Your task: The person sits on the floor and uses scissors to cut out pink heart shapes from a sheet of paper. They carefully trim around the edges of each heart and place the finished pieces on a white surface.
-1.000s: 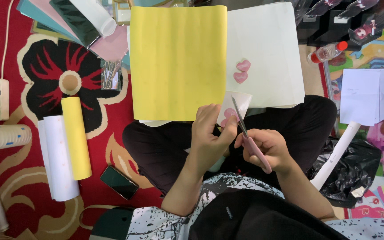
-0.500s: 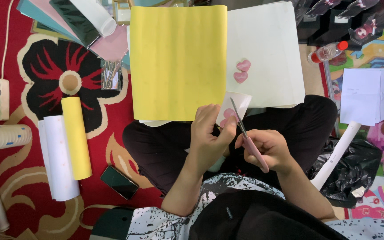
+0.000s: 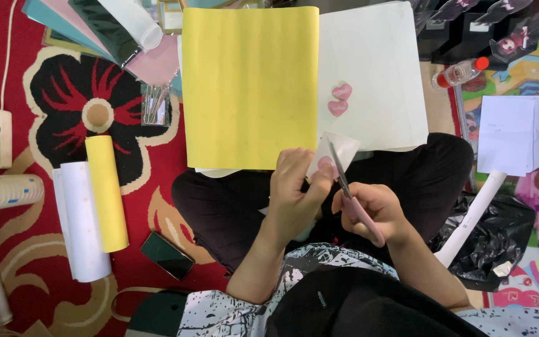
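Red patterned rug (image 3: pixel 63 81), left hand (image 3: pixel 294 193) grip pinching paper scrap (image 3: pixel 335 153), right hand (image 3: pixel 372 209) grip clamping scissors (image 3: pixel 344 187)

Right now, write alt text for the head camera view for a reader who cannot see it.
Seen from above, a seated person's left hand holds a small white paper piece while the right hand cuts it with pink-handled scissors. Ahead lie a yellow sheet and a white sheet bearing two pink hearts, on a red patterned rug.
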